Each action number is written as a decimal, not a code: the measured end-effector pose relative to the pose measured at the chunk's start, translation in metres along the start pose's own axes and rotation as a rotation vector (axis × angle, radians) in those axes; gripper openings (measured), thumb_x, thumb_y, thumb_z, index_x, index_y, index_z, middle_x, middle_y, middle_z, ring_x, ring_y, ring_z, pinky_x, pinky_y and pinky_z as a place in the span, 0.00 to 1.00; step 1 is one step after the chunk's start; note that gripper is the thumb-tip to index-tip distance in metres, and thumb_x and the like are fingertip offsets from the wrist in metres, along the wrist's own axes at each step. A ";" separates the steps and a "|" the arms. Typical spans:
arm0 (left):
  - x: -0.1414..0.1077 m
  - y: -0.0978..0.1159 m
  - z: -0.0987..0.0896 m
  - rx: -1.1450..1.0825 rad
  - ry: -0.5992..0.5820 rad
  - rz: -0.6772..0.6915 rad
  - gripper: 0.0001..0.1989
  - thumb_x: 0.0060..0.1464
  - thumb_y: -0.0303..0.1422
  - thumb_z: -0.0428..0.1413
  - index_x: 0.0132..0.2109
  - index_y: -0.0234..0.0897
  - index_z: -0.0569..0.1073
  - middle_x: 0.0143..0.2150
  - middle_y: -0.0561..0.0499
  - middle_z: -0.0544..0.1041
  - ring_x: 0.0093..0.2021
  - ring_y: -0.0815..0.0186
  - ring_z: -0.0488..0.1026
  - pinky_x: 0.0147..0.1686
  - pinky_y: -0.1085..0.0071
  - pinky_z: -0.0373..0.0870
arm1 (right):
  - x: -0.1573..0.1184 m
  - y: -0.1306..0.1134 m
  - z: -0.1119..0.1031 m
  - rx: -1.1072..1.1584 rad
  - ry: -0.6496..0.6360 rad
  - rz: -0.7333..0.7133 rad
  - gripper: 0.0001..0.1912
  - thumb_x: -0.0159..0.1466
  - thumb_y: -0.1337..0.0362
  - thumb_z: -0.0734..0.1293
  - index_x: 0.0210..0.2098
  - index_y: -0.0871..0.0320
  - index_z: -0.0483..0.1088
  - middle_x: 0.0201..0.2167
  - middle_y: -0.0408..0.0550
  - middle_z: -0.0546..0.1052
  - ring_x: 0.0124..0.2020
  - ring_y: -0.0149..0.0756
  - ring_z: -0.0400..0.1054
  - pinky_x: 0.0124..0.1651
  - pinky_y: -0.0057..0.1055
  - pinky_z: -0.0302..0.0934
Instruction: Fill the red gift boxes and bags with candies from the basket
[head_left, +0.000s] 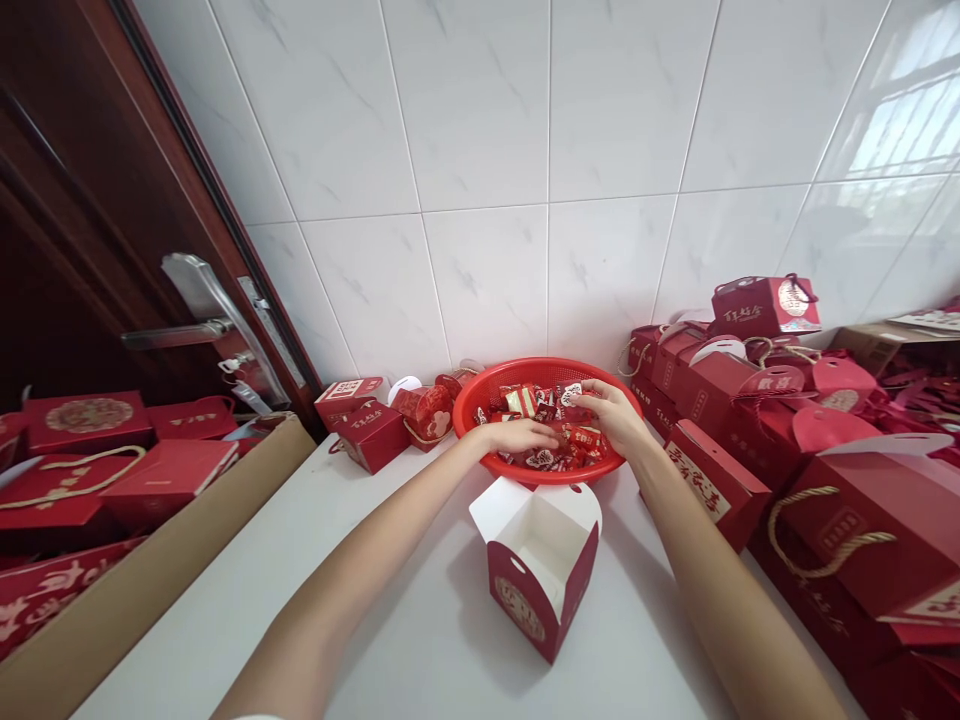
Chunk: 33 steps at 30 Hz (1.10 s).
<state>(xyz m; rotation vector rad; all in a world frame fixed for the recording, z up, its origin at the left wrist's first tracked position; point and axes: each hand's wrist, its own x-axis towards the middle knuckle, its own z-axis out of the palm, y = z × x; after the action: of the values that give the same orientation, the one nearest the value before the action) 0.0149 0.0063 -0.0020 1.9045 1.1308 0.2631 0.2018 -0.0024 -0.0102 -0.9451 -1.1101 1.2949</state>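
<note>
A red plastic basket stands against the wall, with wrapped candies in it. My left hand reaches over its near rim. The fingers are stretched out low over the candies, and their tips are partly hidden. At the basket's right side, my right hand pinches a wrapped candy with a white-and-red wrapper between thumb and fingers. In front of the basket, between my forearms, a red gift box sits upright with its top flaps spread. Its white inside shows no contents.
Several closed red boxes sit left of the basket. A large pile of red boxes crowds the right side. At left, a cardboard carton holds more boxes beside a dark door with a metal handle. White tiles form the wall behind.
</note>
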 end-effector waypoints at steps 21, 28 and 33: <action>0.000 -0.008 -0.006 -0.180 0.325 0.183 0.18 0.44 0.44 0.66 0.33 0.34 0.75 0.34 0.50 0.78 0.39 0.60 0.74 0.43 0.65 0.68 | -0.001 -0.001 0.000 0.019 -0.013 -0.004 0.17 0.43 0.58 0.77 0.29 0.56 0.71 0.30 0.44 0.76 0.31 0.34 0.70 0.32 0.30 0.69; 0.002 -0.010 -0.008 -0.420 0.432 0.292 0.22 0.38 0.46 0.70 0.32 0.33 0.75 0.33 0.50 0.78 0.35 0.63 0.74 0.40 0.65 0.69 | -0.003 -0.004 -0.001 -0.111 -0.140 0.090 0.13 0.46 0.60 0.76 0.28 0.56 0.72 0.30 0.43 0.75 0.31 0.32 0.70 0.26 0.24 0.64; 0.003 -0.005 -0.008 -0.384 0.412 0.311 0.22 0.47 0.50 0.64 0.33 0.33 0.75 0.33 0.49 0.78 0.35 0.64 0.74 0.41 0.66 0.70 | -0.003 -0.003 -0.002 -0.091 -0.177 0.061 0.16 0.45 0.59 0.78 0.30 0.57 0.72 0.31 0.44 0.76 0.31 0.33 0.71 0.28 0.26 0.65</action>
<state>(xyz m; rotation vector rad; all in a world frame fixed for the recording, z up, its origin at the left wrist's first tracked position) 0.0087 0.0139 -0.0023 1.7101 0.9473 1.0097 0.2048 -0.0053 -0.0080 -0.9510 -1.2946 1.4084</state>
